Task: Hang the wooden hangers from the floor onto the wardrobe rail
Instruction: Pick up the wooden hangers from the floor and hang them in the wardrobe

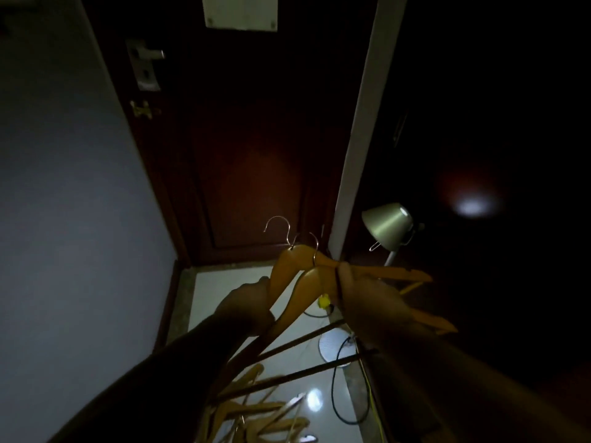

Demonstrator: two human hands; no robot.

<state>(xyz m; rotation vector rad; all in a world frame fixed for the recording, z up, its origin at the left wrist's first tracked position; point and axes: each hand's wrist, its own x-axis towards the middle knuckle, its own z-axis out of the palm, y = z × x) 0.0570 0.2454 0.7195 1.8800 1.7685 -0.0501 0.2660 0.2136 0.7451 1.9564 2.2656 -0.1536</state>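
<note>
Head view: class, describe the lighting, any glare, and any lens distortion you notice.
Head view: very dim; both arms read as dark silhouettes; the held hangers catch the most light; glare spots shine on the floor and the dark right panel; the wide-angle lens slants the white frame edge.

Orange-tan wooden hangers (289,273), dark red-brown door (249,155), green lampshade (385,223).

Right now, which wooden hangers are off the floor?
The two held hangers, gripped by the left hand and right hand, metal hooks pointing up. The pile of hangers lies on the floor below.
</note>
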